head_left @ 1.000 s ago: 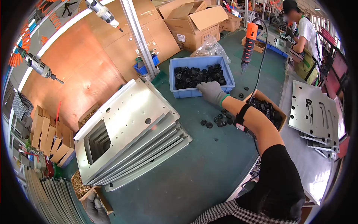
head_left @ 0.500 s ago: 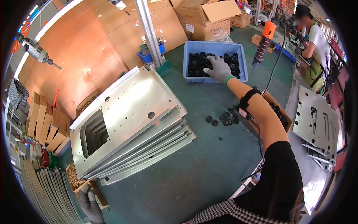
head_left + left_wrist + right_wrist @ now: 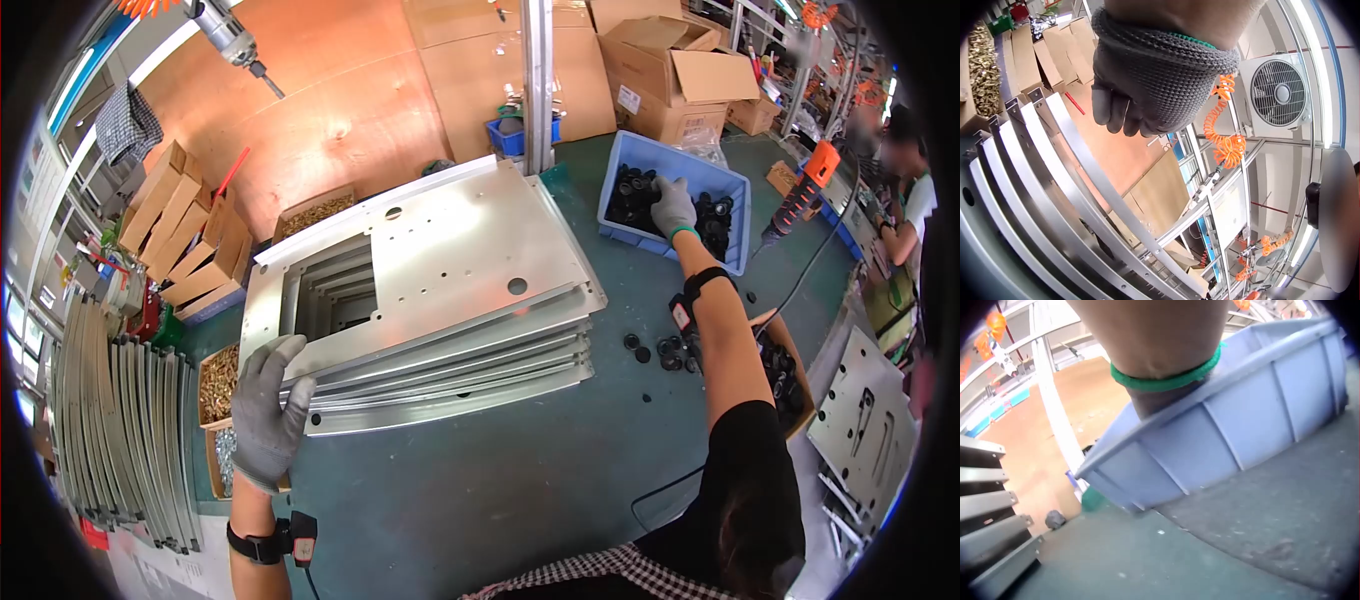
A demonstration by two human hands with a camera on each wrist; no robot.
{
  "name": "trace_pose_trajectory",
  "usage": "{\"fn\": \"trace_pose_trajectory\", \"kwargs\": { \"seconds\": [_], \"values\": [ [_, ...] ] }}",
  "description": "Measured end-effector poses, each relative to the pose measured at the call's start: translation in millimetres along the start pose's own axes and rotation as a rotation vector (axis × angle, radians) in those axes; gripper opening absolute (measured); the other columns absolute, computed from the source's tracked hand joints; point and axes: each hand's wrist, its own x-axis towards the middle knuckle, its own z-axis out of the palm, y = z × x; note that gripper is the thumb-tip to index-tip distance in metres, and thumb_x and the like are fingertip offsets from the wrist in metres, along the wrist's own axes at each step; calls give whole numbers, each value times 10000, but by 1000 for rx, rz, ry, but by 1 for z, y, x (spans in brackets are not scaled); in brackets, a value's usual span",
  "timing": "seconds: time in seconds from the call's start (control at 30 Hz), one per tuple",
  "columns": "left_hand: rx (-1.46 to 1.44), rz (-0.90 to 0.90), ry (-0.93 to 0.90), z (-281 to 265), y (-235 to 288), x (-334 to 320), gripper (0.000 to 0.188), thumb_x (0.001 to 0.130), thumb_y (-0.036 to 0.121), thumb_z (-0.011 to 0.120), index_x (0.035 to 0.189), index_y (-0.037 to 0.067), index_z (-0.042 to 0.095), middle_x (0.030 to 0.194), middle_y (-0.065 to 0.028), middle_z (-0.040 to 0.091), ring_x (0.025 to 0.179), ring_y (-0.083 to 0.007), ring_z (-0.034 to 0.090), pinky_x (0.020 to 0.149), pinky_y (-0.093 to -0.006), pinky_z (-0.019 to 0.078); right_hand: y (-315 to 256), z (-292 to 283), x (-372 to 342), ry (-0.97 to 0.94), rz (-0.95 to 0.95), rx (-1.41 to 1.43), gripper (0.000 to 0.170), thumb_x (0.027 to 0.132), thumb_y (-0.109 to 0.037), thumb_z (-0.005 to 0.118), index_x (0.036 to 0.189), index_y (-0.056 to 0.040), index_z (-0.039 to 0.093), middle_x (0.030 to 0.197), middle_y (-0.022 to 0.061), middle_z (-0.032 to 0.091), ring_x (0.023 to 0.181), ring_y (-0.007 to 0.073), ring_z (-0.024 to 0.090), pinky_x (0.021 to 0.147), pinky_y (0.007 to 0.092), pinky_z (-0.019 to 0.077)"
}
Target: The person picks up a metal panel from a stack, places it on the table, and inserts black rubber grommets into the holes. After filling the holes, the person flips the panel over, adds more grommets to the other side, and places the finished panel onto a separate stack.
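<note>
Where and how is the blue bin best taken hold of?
I would grip the blue bin by its rim at the two short ends, one hand each, coming from outside with palms inward. Its long, open-topped shape favours an even two-handed hold, and the black parts inside add load. The right hand would need to come out first.
</note>
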Motion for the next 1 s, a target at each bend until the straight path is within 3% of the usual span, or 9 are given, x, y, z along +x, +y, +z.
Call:
{"fn": "trace_pose_trajectory", "kwargs": {
  "seconds": [0.2, 0.3, 0.43, 0.5, 0.53, 0.63, 0.8, 0.9, 1.0],
  "values": [
    [109, 88, -51, 30, -7, 11, 655, 889, 481, 626, 1325, 5, 512, 1234, -236, 573, 1120, -406, 573, 940, -442, 466, 14, -26, -8, 116, -53, 295, 222, 740, -9, 589, 925, -129, 620, 1120, 213, 506, 925, 441, 587, 863, 438, 498],
    [131, 130, -75, 33, -15, 14, 634, 854, 460, 658, 1294, 20, 539, 1156, -203, 594, 1040, -400, 579, 899, -454, 460, 14, -48, -32, 141, -324, 369, 215, 728, -2, 590, 906, -120, 612, 1069, 195, 511, 892, 417, 576, 863, 421, 489],
    [206, 137, -141, 33, -15, 24, 563, 820, 444, 691, 1231, 76, 580, 1002, -149, 581, 944, -371, 574, 813, -457, 459, -10, -73, -151, -179, -472, 404, 187, 720, 0, 599, 867, -115, 609, 1048, 162, 512, 955, 369, 570, 831, 397, 488],
    [194, 179, -142, 35, -22, 28, 534, 805, 410, 715, 1214, 91, 587, 989, -150, 572, 948, -365, 574, 804, -451, 469, -20, -75, -208, -371, -423, 313, 193, 735, -14, 592, 889, -131, 602, 1089, 143, 510, 1012, 356, 570, 836, 407, 487],
    [258, 199, -91, 38, -22, 29, 422, 803, 245, 723, 1179, 98, 598, 983, -140, 584, 937, -351, 588, 810, -447, 478, -20, -70, -222, -365, -417, 272, 209, 742, -29, 591, 918, -140, 602, 1103, 139, 508, 1027, 353, 570, 844, 416, 487],
    [429, 119, -50, 30, -32, 46, 396, 757, 65, 690, 1140, 124, 610, 973, -116, 602, 925, -332, 605, 816, -440, 486, -14, -54, -252, -370, -399, 186, 285, 767, -69, 588, 1031, -175, 600, 1165, 134, 501, 1082, 349, 566, 882, 434, 485],
    [672, 260, 118, -31, 2, 42, 366, 751, 32, 621, 1099, 144, 639, 931, -92, 600, 916, -303, 610, 803, -424, 470, -11, -77, -246, -411, -462, 90, 476, 814, -114, 585, 1270, -252, 571, 1339, 162, 463, 1204, 349, 528, 985, 419, 464],
    [698, 275, 192, -89, 34, 7, 381, 756, 37, 602, 1122, 132, 644, 930, -104, 591, 918, -316, 600, 797, -428, 460, -7, -114, -237, -250, -546, 154, 530, 837, -167, 623, 1351, -254, 526, 1382, 175, 444, 1246, 357, 503, 1035, 415, 436],
    [486, 235, 148, -147, 83, -45, 270, 800, 122, 630, 1058, 49, 664, 901, -127, 588, 836, -341, 585, 727, -403, 453, -23, -184, -246, 29, -758, 526, 715, 820, -369, 726, 1422, -115, 435, 1356, 192, 470, 1264, 381, 482, 1061, 426, 408]
  ]
}}
